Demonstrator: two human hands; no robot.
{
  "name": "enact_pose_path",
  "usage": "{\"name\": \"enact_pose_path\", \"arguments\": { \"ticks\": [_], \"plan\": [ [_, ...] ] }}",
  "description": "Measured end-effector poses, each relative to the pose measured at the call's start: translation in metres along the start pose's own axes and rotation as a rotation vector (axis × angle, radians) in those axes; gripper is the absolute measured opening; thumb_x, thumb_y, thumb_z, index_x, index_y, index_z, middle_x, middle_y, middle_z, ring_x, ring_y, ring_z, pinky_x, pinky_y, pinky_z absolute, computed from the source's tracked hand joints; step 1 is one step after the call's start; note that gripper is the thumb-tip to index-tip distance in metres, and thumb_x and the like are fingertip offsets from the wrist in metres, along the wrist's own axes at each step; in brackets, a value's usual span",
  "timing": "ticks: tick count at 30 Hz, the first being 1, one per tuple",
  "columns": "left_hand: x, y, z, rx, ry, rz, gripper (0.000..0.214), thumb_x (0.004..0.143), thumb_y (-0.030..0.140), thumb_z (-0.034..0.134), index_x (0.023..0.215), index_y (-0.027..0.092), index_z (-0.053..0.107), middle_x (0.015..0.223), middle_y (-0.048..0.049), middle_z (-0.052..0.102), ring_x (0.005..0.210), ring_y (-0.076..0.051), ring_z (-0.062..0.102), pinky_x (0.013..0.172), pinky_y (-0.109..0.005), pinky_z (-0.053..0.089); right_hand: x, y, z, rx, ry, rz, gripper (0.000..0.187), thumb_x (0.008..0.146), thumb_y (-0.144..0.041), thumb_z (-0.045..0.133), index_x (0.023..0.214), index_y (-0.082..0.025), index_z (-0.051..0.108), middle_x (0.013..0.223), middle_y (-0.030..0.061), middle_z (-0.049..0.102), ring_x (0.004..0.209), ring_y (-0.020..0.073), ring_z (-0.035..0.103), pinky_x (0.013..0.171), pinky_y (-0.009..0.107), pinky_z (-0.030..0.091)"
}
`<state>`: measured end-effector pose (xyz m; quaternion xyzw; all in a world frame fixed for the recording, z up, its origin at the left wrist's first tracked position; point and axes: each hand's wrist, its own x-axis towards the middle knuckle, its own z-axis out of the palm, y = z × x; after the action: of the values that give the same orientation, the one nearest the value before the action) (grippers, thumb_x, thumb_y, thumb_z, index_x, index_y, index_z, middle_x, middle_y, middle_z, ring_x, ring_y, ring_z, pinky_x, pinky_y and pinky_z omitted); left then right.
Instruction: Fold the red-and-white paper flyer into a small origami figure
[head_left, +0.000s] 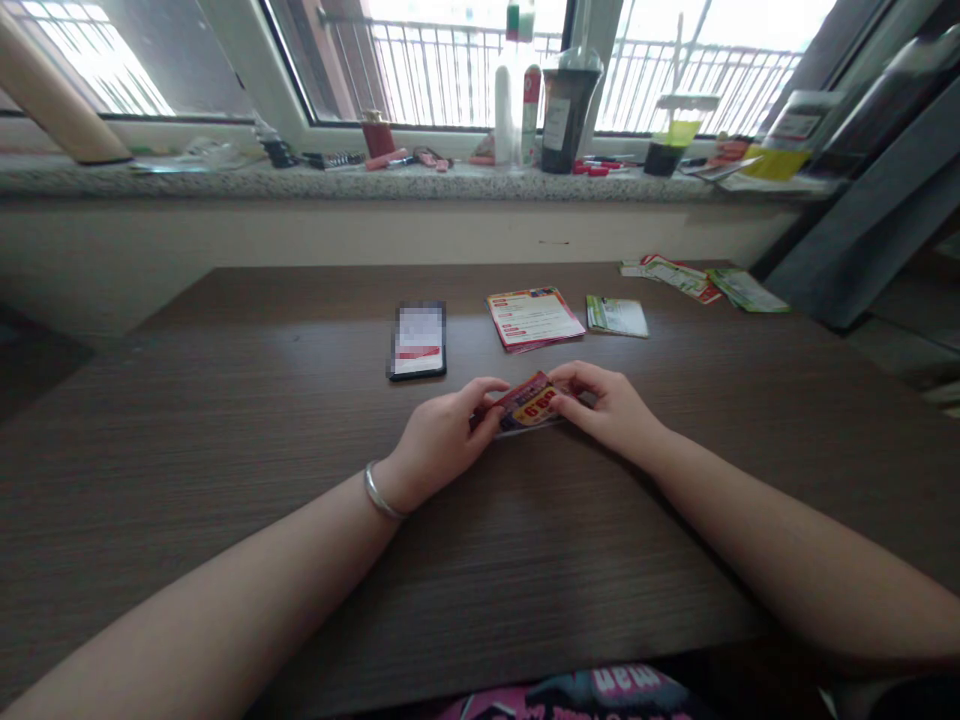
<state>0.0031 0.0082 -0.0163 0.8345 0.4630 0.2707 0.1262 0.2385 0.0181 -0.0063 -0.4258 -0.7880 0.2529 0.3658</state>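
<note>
Between my two hands is a small red and purple printed card (531, 405) with large yellow figures on it, tilted up just over the table. My left hand (450, 430) grips its left end between thumb and fingers; a silver bangle circles that wrist. On the other end, my right hand (607, 405) pinches the card with the thumb in front. Whether it is one card or a few together, I cannot tell. Just beyond my hands lies a stack of red-edged printed cards (534, 318), and right of it a smaller stack of green and white cards (616, 316).
A phone (418, 340) with a lit screen lies beyond my left hand on the brown table (225, 420). Several loose leaflets (682, 278) overlap at the far right. Bottles, a dark cup (568, 115) and small clutter line the granite windowsill (315, 182).
</note>
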Motion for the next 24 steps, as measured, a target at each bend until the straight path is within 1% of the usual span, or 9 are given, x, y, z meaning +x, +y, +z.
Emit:
{"name": "enact_pose_path", "arguments": {
  "ticks": [3,5,8,11,16,20,24],
  "plan": [
    [0.000,0.002,0.000,-0.026,-0.010,-0.019,0.023,0.091,0.028,0.051,0.113,0.023,0.057,0.090,-0.0008,0.074,0.073,-0.015,0.069,0.059,-0.023,0.048,0.002,-0.001,0.009,0.033,0.025,0.108,0.016,0.082,-0.032,0.061,0.089,-0.019,0.066,0.076,0.0010,0.065,0.065,0.0133,0.054,0.062,0.028,0.044],
    [-0.001,0.003,0.000,-0.087,-0.028,-0.032,0.023,0.091,0.028,0.050,0.113,0.023,0.057,0.090,-0.0011,0.073,0.075,-0.016,0.069,0.061,-0.023,0.049,0.003,0.000,0.014,0.120,0.041,0.182,0.015,0.082,-0.033,0.061,0.085,-0.019,0.064,0.073,0.0004,0.063,0.063,0.0133,0.054,0.060,0.028,0.045],
    [-0.002,0.005,0.001,-0.229,-0.045,-0.055,0.030,0.090,0.028,0.053,0.120,0.024,0.051,0.095,-0.0016,0.072,0.077,-0.015,0.069,0.067,-0.025,0.052,0.005,0.003,0.018,0.262,0.055,0.257,0.018,0.082,-0.037,0.060,0.085,-0.019,0.061,0.073,0.0005,0.064,0.064,0.0143,0.058,0.060,0.029,0.048],
    [-0.002,0.006,0.001,-0.318,-0.041,-0.085,0.037,0.087,0.028,0.059,0.122,0.024,0.049,0.094,-0.0015,0.071,0.078,-0.015,0.069,0.068,-0.026,0.054,0.007,0.004,0.020,0.308,0.065,0.308,0.020,0.082,-0.040,0.060,0.084,-0.020,0.060,0.072,0.0003,0.064,0.062,0.0147,0.058,0.058,0.029,0.049],
    [0.000,0.009,0.003,-0.431,-0.065,-0.134,0.031,0.088,0.028,0.058,0.118,0.023,0.052,0.085,-0.0001,0.069,0.073,-0.014,0.067,0.064,-0.026,0.053,0.007,0.003,0.021,0.285,0.105,0.337,0.022,0.081,-0.041,0.060,0.076,-0.020,0.056,0.069,0.0001,0.063,0.062,0.0146,0.058,0.056,0.029,0.049],
    [0.001,0.009,0.004,-0.443,-0.057,-0.170,0.028,0.089,0.027,0.056,0.116,0.021,0.052,0.078,0.0010,0.066,0.067,-0.014,0.065,0.060,-0.025,0.051,0.006,0.002,0.022,0.249,0.128,0.317,0.021,0.083,-0.041,0.058,0.077,-0.020,0.056,0.070,-0.0002,0.062,0.062,0.0144,0.057,0.057,0.029,0.049],
    [0.001,0.009,0.004,-0.449,-0.069,-0.179,0.026,0.090,0.028,0.054,0.115,0.020,0.051,0.083,-0.0008,0.069,0.070,-0.014,0.066,0.062,-0.025,0.051,0.008,0.003,0.025,0.218,0.135,0.314,0.020,0.084,-0.040,0.057,0.078,-0.020,0.056,0.070,-0.0001,0.062,0.062,0.0146,0.057,0.059,0.029,0.049]
  ]
}}
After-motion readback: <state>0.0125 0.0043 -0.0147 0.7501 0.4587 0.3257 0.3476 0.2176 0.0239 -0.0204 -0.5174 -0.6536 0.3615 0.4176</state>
